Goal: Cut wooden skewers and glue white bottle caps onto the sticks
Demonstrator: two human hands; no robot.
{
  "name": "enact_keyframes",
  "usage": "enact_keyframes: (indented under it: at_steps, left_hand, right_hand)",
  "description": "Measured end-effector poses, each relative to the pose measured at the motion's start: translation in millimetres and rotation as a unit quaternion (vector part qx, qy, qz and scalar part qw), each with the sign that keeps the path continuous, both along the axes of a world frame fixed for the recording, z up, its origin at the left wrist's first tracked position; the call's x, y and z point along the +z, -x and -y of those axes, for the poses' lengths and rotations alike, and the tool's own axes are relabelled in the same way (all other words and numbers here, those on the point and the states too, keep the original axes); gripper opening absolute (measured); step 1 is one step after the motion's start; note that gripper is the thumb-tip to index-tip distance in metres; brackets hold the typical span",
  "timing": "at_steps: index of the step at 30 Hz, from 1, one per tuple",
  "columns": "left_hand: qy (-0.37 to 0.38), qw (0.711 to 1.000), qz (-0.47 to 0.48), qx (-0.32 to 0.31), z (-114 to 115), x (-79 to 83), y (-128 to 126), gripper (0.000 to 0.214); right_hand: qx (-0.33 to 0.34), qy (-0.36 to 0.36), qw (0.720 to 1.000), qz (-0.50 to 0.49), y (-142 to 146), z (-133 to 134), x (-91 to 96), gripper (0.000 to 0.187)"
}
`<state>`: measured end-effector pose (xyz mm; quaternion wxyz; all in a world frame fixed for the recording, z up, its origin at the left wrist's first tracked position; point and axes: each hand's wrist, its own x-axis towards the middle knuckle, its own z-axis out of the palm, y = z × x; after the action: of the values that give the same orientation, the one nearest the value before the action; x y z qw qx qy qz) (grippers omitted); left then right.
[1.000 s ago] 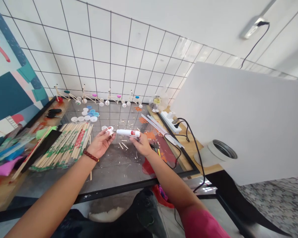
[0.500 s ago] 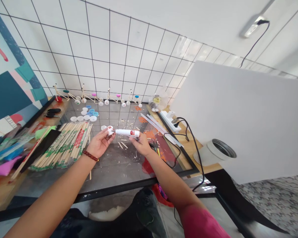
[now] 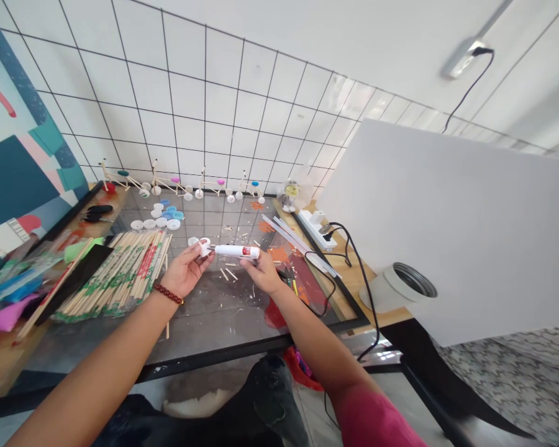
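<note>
My right hand (image 3: 262,272) grips a white glue gun (image 3: 236,251) with a red window, held level above the glass table (image 3: 214,310). The gun's tip points left at a small white bottle cap (image 3: 204,245) pinched in the fingers of my left hand (image 3: 185,273). A dark red bead bracelet (image 3: 168,293) sits on my left wrist. The nozzle touches or nearly touches the cap; I cannot tell which.
A pile of wrapped chopsticks (image 3: 121,270) lies left of my hands. Loose white and blue caps (image 3: 161,217) and several stick-and-cap models (image 3: 181,184) stand by the tiled wall. A power strip (image 3: 314,226) with black cord, white sticks (image 3: 298,242) and a white board (image 3: 456,230) are on the right.
Both hands keep their hold on the cap and glue gun. The view has shifted slightly, so hands and objects sit a little to the left.
</note>
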<state>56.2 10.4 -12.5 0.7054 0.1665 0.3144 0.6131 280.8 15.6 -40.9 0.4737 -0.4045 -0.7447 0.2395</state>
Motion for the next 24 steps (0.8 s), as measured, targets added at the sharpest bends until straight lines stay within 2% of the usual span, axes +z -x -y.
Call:
enact_keyframes:
  at_steps: [11, 19, 21, 24]
  left_hand:
    - [-0.018, 1.0, -0.007, 0.0, -2, -4.4, 0, 0.019]
    - [-0.012, 1.0, 0.005, 0.005, 1, -0.8, 0, 0.02]
    - [-0.002, 1.0, 0.008, 0.007, 0, -0.5, 0, 0.019]
    - [0.016, 1.0, 0.015, 0.017, -1, 0.4, 1, 0.019]
  right_hand:
    - [0.018, -0.023, 0.999, 0.014, 2, 4, 3.7, 0.03]
    - [-0.011, -0.005, 1.0, -0.006, -1, -1, -2.9, 0.033]
    - [-0.046, -0.005, 0.999, -0.014, -4, -5, -0.6, 0.035]
    - [-0.163, 0.012, 0.986, -0.029, -18, -16, 5.8, 0.037]
